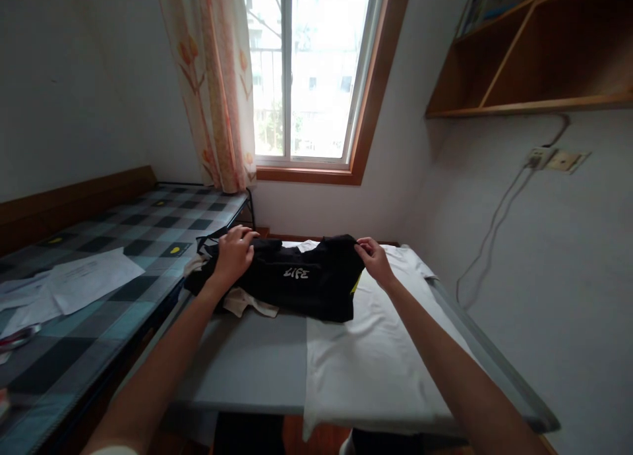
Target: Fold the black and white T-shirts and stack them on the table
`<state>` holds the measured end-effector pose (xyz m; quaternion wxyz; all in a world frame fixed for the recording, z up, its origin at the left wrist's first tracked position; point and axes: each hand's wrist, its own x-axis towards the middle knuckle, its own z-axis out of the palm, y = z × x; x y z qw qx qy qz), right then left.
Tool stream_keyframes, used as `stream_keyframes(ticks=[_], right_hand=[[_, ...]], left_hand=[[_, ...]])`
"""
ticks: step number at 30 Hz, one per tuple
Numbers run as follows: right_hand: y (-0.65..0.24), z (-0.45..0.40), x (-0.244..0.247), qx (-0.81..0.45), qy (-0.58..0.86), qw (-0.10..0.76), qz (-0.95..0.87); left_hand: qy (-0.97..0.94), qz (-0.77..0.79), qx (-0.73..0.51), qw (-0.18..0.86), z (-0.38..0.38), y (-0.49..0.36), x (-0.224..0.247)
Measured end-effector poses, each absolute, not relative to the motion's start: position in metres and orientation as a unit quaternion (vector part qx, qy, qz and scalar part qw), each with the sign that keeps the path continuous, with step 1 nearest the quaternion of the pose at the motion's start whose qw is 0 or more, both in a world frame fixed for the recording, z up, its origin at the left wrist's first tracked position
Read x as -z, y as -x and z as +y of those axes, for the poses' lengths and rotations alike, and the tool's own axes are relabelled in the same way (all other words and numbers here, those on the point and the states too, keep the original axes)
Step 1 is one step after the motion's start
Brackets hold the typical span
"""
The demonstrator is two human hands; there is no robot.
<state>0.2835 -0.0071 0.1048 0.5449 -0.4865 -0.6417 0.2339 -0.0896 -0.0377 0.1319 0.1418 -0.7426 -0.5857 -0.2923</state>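
Observation:
A black garment point(316, 280) with white lettering and a bit of yellow at its right edge is spread over the far part of a grey-covered table point(247, 363). My right hand point(373, 257) pinches its upper right corner between thumb and fingers. At the garment's left part is my left hand point(237, 249), fingers bent over the dark cloth; what its fingertips hold is hidden. Under the black cloth at the left, a pale cloth point(247, 303) sticks out. A white garment point(376, 369) lies flat on the table's right half, partly beneath the black one.
On the left stands a bed with a checked cover point(128, 237), papers point(84, 283) on it. A window point(316, 72) and a curtain point(217, 86) are ahead. Wooden shelves point(534, 59) and a socket with a cord point(539, 157) are on the right wall.

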Motion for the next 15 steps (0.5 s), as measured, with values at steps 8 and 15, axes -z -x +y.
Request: stream_keyframes(ticks=[8, 15], right_hand=[[-0.332, -0.061, -0.149, -0.261, 0.468, 0.574, -0.619], [-0.396, -0.087, -0.064, -0.232, 0.611, 0.207, -0.728]], left_hand=[[0.807, -0.580, 0.105, 0.042, 0.006, 0.061, -0.116], [0.802, -0.567, 0.182, 0.046, 0.002, 0.068, -0.117]])
